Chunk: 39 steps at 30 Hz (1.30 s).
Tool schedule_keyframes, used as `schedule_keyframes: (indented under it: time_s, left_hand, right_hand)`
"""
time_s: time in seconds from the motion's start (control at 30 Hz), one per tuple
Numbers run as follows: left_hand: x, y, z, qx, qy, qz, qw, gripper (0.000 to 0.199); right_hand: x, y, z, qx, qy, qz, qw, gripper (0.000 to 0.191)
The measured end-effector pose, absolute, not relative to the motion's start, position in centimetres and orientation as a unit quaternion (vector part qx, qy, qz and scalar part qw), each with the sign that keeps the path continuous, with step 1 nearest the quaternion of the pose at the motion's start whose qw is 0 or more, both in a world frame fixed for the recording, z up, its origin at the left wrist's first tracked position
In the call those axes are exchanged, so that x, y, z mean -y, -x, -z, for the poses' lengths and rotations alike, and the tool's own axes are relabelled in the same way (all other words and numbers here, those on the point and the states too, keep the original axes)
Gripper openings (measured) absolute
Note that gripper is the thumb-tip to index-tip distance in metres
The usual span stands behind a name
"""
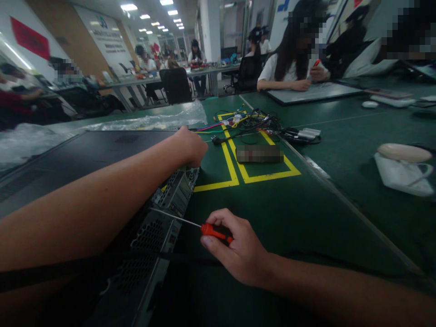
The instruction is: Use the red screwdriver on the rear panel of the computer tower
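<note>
1 head-worn view: forward and down, close over green table (327,227)

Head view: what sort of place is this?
Probably a shared electronics workshop or training room: there is what looks like a computer case, a screwdriver in the right hand, and a tangle of cables on the green table.

The left arm (85,204) stretches toward the far edge of the bench (306,213), the left hand (192,146) bent downward; the right hand (243,247) curls in a grip, thumb (218,250) on the near side.
</note>
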<state>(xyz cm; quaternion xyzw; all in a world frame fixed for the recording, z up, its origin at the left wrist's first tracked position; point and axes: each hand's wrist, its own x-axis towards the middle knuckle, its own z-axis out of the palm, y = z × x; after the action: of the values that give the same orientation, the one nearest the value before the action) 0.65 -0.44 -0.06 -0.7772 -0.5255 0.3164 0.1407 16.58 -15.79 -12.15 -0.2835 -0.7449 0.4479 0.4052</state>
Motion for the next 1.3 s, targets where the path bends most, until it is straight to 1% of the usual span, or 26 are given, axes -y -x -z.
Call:
schedule_keyframes:
  time_s: [0.1,0.27,0.37,0.47,0.67,0.93,1.3]
  left_hand:
    - [0.47,-0.7,0.03,0.537,0.777,-0.302,0.13,0.044]
    - [0.43,-0.63,0.07,0.537,0.77,-0.313,0.143,0.043]
    - [0.45,-0.62,0.01,0.542,0.774,-0.3,0.132,0.042]
    - [0.51,-0.66,-0.04,0.553,0.776,-0.282,0.112,0.043]
    - [0.53,-0.66,0.06,0.557,0.773,-0.28,0.119,0.043]
    - [0.52,-0.78,0.1,0.541,0.768,-0.312,0.14,0.046]
    - [-0.31,-0.38,0.71,0.57,0.757,-0.295,0.119,0.048]
  right_hand:
    - [15.76,-16.62,12.03,0.751,0.278,-0.438,0.408,0.01]
    - [15.71,-16.62,12.03,0.756,0.266,-0.434,0.411,0.016]
    - [15.78,-16.59,12.28,0.751,0.272,-0.441,0.409,0.015]
    - [15.9,-16.57,12.42,0.742,0.286,-0.45,0.406,0.022]
    - [15.86,-16.52,12.04,0.74,0.283,-0.455,0.407,0.013]
    - [15.73,-16.65,12.11,0.747,0.287,-0.445,0.402,0.013]
    - [15.55,-16.63,12.58,0.747,0.273,-0.453,0.402,0.014]
